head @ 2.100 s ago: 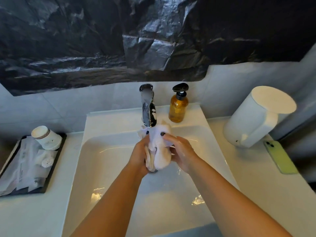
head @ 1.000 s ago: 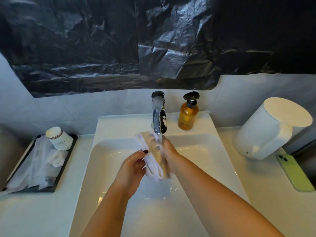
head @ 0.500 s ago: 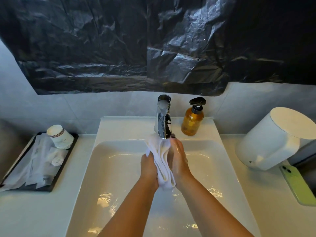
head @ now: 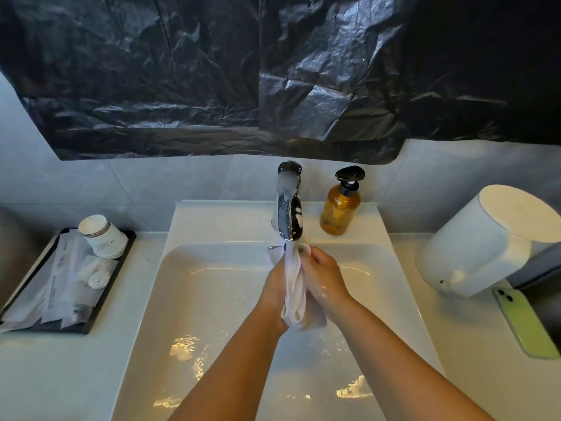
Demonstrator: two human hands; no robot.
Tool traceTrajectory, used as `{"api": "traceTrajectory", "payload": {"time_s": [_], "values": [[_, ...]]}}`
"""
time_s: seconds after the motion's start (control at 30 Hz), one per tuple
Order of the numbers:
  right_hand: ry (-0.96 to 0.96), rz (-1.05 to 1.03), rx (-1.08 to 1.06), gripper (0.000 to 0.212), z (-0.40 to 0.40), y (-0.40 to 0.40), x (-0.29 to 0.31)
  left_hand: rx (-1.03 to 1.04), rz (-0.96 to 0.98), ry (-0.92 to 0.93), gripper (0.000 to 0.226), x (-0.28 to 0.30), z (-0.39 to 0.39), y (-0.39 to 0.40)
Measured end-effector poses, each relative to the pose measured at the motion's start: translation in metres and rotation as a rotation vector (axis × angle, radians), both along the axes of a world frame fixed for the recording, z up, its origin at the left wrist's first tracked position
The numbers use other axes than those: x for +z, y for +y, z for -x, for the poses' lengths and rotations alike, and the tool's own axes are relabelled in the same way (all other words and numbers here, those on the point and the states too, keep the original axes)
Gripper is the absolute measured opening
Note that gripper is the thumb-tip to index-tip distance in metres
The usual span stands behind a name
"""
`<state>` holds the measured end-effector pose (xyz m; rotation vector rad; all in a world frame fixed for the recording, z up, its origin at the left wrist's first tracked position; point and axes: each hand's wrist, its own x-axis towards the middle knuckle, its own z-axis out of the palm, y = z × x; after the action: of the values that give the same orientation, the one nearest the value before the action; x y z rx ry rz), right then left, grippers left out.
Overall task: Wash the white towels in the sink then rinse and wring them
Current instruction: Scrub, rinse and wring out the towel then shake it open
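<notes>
Figure: white towel (head: 294, 287) bunched lengthwise directly below the faucet (head: 288, 208), over the sink (head: 194, 299) basin, water running onto its upper end. The left hand (head: 274, 291) and right hand (head: 323, 279) press against the towel from either side, fingers curled onto the cloth, each grip clamped on it. The towel's long axis runs from the faucet toward the viewer, lower end hanging free between the wrists; both hands lie equally near. A twist along this axis would likely wring it. The left fingers are hidden behind the cloth. Further rolled towels (head: 97, 276) lie left of the faucet on a tray (head: 121, 253); their number is unclear.
</notes>
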<state>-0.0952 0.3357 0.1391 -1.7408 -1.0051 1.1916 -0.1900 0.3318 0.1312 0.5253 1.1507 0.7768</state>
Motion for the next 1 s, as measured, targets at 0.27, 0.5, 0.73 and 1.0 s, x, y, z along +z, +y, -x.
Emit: {"api": "traceTrajectory", "payload": {"time_s": [0.27,0.5,0.73,1.0], "values": [[0.233,0.104,-0.228,0.027,0.017,0.014,0.001,0.175,0.034,-0.235,0.065,-0.007,0.036,0.009],[0.52,0.32,-0.272,0.049,0.03,0.018,-0.003,0.327,-0.012,-0.224,0.054,-0.016,0.063,0.0],[0.659,0.242,-0.382,0.04,0.028,0.01,-0.006,0.438,0.153,-0.51,0.029,-0.017,0.101,-0.002],[0.59,0.275,-0.42,0.026,0.014,0.008,0.001,0.461,-0.123,-0.156,0.038,-0.017,0.118,-0.012]]}}
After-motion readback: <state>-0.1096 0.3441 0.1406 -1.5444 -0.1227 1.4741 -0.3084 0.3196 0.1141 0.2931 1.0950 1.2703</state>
